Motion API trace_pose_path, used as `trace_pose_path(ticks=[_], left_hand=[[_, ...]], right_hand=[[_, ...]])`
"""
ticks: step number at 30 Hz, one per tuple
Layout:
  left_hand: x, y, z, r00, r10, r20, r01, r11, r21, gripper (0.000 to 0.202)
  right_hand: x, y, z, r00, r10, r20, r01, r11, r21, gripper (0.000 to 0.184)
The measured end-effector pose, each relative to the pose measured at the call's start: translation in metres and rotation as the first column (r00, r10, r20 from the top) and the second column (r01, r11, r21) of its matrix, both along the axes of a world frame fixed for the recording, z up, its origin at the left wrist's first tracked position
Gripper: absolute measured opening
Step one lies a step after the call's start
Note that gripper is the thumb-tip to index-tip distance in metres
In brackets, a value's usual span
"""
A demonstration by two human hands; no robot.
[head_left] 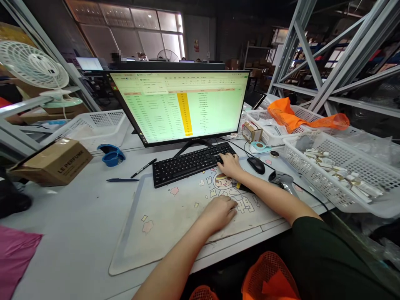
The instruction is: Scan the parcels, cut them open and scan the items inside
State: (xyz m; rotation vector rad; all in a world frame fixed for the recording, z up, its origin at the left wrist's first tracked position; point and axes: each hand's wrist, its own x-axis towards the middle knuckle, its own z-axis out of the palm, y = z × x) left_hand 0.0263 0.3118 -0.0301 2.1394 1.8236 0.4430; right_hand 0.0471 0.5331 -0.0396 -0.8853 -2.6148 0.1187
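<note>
My right hand (230, 165) rests on the number pad at the right end of a black keyboard (184, 166), fingers apart on the keys and holding nothing. My left hand (219, 211) lies on the pale cartoon-printed desk mat (168, 225), its fingers loosely bent with nothing visible in them. Behind the keyboard stands a monitor (156, 108) showing a spreadsheet with one orange column. A black mouse (256, 165) sits right of my right hand. Under my right forearm, a yellow and black object (244, 187) is partly hidden.
A grey handheld scanner (283, 180) lies beside my right forearm. White baskets (337, 179) stand at right, one with small white items. At left are a cardboard box (59, 162), a blue tape roll (112, 156), a pen (122, 180), a marker (143, 167) and a fan (34, 64).
</note>
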Motion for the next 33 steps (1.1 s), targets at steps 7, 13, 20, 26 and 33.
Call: trace_pose_path(ticks=[7,13,20,26,33], left_hand=[[-0.002,0.001,-0.007,1.0,-0.009,-0.001,0.009,1.0,0.029,0.027],[-0.002,0.001,-0.01,1.0,-0.015,0.003,0.015,0.999,0.035,0.029],[-0.001,0.001,-0.008,1.0,-0.017,0.01,0.017,0.999,0.041,0.026],[-0.006,0.003,-0.006,1.0,-0.012,0.02,0.011,0.998,0.06,0.026],[-0.007,-0.046,0.062,0.994,0.082,0.076,-0.105,0.918,0.382,0.03]], right_hand=[[-0.061,0.002,0.004,0.997,0.076,0.031,-0.076,0.997,-0.016,0.049],[-0.07,0.0,0.006,0.996,0.071,0.06,-0.067,0.996,-0.06,0.057],[-0.001,-0.01,-0.017,0.993,0.061,0.098,-0.057,0.997,-0.044,0.057],[0.0,-0.006,-0.028,0.995,0.093,0.027,-0.094,0.995,0.031,0.056],[0.001,-0.009,-0.028,0.995,0.099,-0.021,-0.098,0.994,0.058,0.057]])
